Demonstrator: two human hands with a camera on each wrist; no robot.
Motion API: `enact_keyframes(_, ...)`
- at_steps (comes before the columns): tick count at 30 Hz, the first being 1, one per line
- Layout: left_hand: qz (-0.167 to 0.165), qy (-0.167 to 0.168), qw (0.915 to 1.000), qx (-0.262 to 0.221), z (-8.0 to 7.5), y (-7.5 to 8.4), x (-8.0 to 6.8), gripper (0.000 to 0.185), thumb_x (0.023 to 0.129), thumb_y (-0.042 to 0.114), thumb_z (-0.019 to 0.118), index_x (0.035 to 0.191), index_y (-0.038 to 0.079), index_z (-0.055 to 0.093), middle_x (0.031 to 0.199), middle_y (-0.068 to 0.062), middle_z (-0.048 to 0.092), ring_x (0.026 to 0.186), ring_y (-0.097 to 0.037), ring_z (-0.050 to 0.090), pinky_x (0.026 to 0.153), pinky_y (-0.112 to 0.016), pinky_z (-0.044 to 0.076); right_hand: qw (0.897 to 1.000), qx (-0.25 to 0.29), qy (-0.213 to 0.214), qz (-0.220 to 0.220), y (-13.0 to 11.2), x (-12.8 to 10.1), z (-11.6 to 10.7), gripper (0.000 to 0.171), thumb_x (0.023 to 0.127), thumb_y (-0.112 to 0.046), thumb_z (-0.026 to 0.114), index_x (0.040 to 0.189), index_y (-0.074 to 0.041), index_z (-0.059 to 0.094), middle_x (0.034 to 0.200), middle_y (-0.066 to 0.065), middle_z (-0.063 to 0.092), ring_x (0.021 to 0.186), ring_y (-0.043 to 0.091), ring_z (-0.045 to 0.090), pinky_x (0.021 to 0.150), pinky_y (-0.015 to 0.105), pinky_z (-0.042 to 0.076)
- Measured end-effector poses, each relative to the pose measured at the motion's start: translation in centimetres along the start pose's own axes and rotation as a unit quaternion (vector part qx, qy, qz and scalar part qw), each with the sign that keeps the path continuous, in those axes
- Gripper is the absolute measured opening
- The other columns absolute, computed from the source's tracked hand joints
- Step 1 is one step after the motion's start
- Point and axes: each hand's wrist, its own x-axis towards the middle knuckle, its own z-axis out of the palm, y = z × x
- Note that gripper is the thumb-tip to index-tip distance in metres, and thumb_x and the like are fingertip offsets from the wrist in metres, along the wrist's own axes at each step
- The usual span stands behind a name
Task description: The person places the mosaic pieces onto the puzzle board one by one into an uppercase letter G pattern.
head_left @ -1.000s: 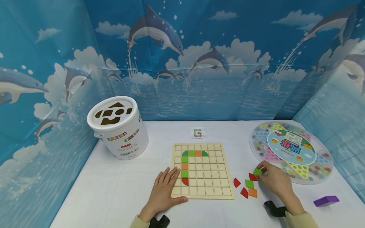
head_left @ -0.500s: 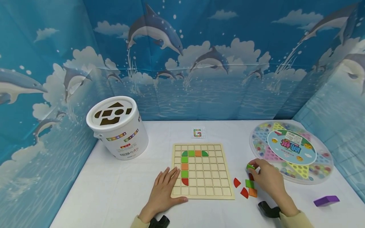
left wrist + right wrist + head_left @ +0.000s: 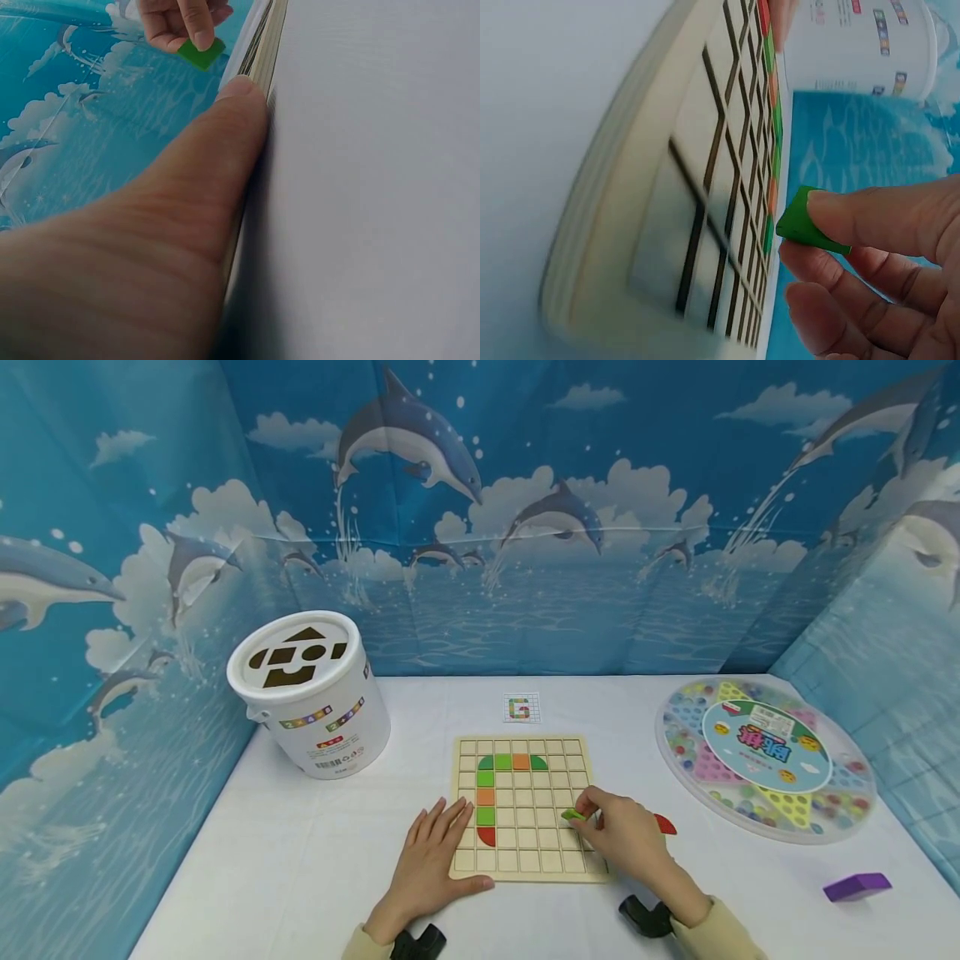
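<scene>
A wooden grid board [image 3: 555, 760] lies in the middle of the white table, with green, orange and red tiles [image 3: 486, 795] set in its left columns. My right hand [image 3: 619, 835] hovers over the board's right side and pinches a small green square tile [image 3: 573, 815] [image 3: 804, 219] [image 3: 201, 54]. My left hand [image 3: 431, 858] lies flat on the board's lower-left corner, its thumb [image 3: 217, 142] along the board's front edge. A red curved tile [image 3: 665, 825] lies on the table right of the board, partly hidden by my right hand.
A white shape-sorter bucket [image 3: 309, 695] stands at the left. A round marble game tray [image 3: 767, 758] sits at the right, a purple block [image 3: 857, 887] near the front right. A small pattern card [image 3: 521, 707] lies behind the board. Blue dolphin walls enclose the table.
My right hand picked the green tile from the loose tiles on the right and carried it left over the board. The left hand has stayed put.
</scene>
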Motion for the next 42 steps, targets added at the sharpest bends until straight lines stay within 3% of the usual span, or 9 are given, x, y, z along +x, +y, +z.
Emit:
enact_keyframes(8, 0.002, 0.002, 1.0, -0.008, 0.0, -0.1, 0.0, 0.097, 0.078, 0.071, 0.056, 0.149, 0.009, 0.032, 0.151, -0.005, 0.031, 0.14, -0.032, 0.019, 0.11, -0.051, 0.012, 0.999, 0.02, -0.022, -0.038, -2.5, 0.7, 2.3, 0.027, 0.074, -0.016, 0.082, 0.077, -0.023, 0.056, 0.069, -0.018, 0.054, 0.05, -0.001, 0.041, 0.045, 0.023, 0.035)
enact_keyframes(20, 0.003, 0.002, 1.0, -0.002, -0.1, -0.2, 0.1, 0.098, 0.077, 0.071, 0.057, 0.149, 0.01, 0.031, 0.151, -0.004, 0.031, 0.14, -0.032, 0.019, 0.11, -0.05, 0.012, 0.995, 0.028, -0.054, -0.082, -4.7, 1.5, 4.6, 0.021, 0.077, -0.02, 0.08, 0.078, -0.021, 0.059, 0.063, -0.017, 0.049, 0.048, 0.0, 0.038, 0.044, 0.021, 0.033)
enact_keyframes(34, -0.002, -0.004, 1.0, 0.001, 0.0, -0.1, 0.1, 0.098, 0.078, 0.073, 0.055, 0.149, 0.011, 0.031, 0.151, -0.005, 0.031, 0.14, -0.032, 0.019, 0.11, -0.051, 0.012, 0.993, 0.043, -0.069, -0.089, -5.2, 2.3, 5.3, 0.018, 0.077, -0.016, 0.079, 0.077, -0.019, 0.061, 0.067, -0.015, 0.054, 0.055, 0.001, 0.045, 0.05, 0.023, 0.038)
enact_keyframes(42, 0.001, 0.001, 1.0, 0.0, -0.1, 0.0, 0.0, 0.098, 0.078, 0.072, 0.055, 0.149, 0.01, 0.031, 0.151, -0.005, 0.031, 0.139, -0.032, 0.019, 0.11, -0.051, 0.013, 0.994, 0.022, -0.068, -0.084, -5.3, 2.1, 5.3, 0.014, 0.075, -0.017, 0.081, 0.077, -0.018, 0.067, 0.073, -0.01, 0.052, 0.062, 0.004, 0.047, 0.056, 0.025, 0.041)
